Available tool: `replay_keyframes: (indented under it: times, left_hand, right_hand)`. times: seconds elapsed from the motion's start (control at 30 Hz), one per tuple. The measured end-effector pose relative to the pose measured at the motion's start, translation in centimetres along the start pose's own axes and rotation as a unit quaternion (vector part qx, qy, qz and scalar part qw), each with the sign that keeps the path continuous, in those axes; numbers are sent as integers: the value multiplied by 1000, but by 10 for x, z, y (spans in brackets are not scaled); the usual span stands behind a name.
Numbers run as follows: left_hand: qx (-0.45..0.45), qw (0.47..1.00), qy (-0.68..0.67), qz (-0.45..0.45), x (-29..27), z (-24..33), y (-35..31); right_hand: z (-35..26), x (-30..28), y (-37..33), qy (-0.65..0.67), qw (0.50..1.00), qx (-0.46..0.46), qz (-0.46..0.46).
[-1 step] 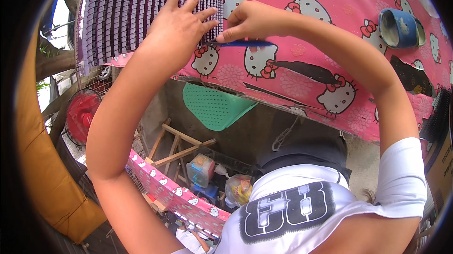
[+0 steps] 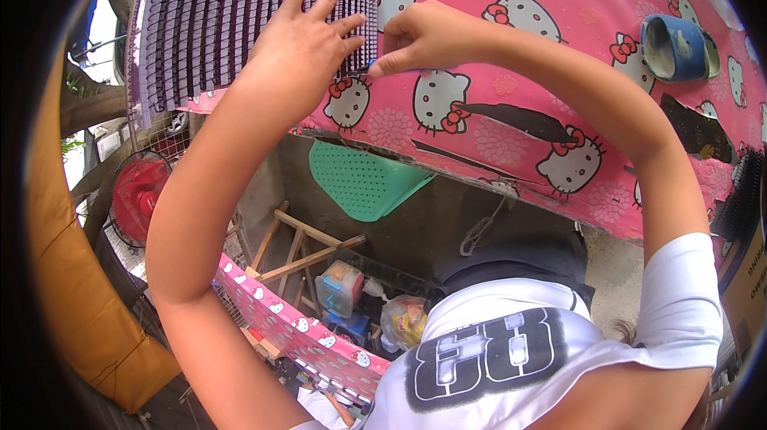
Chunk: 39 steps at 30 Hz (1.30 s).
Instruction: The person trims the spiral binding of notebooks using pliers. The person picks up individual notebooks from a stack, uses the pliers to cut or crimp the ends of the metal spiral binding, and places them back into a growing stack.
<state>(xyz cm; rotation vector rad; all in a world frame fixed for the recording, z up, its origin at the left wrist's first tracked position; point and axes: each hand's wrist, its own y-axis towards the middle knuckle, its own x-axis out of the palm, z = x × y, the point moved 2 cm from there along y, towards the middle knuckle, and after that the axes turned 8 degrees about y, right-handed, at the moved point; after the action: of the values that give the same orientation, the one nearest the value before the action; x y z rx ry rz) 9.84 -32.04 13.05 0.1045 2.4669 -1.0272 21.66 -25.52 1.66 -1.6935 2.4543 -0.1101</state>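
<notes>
My left hand (image 2: 304, 42) lies flat with fingers spread on a large fanned-out stack (image 2: 212, 26) of narrow, overlapping purple-grey strips with black ridged edges, which look like coil bindings. Beside the stack's right end, my right hand (image 2: 427, 34) is closed, thumb and fingers pinched around a slim blue tool (image 2: 430, 70). Most of that tool is hidden by the hand, and its kind cannot be made out. Its dark tip end meets the stack's lower right corner. Both hands rest over a table with a pink cartoon-cat cover (image 2: 495, 82).
A blue tape-roll-like ring (image 2: 679, 48) sits at the table's right. Dark tears (image 2: 523, 121) split the cover near the front edge. Below are a green perforated plastic seat (image 2: 367, 178), a wooden frame (image 2: 307, 250), a lidded plastic tub (image 2: 339, 286) and a red fan (image 2: 142, 198).
The blue tool has turned slightly in my right hand and shows less of its handle below the fingers. My left hand and the stack stay in place.
</notes>
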Motion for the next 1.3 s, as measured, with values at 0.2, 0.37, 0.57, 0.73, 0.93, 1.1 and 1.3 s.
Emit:
replay_keyframes:
  times: [0.2,0.37,0.57,0.73,0.93,1.1,1.3]
  left_hand:
    - [-9,999,-17,-50,-10,-3,3]
    - [-9,998,-30,-55,-13,-3,3]
    - [-8,998,-34,-51,-14,-3,2]
    - [-9,998,-29,-47,-13,-3,2]
    - [0,999,-8,49,4,-2,2]
    - [31,999,5,-15,6,5,9]
    - [14,998,5,-63,-6,4,9]
  right_hand:
    - [22,5,-9,-313,876,-324,174]
    - [9,3,3,-245,954,-169,39]
    - [1,-1,-8,-290,930,-213,81]
    - [16,9,-7,-330,873,-318,168]
    - [-5,-8,3,-43,997,41,-49]
    - [5,-1,-2,-64,998,-25,13]
    - [23,10,-9,-343,871,-306,172]
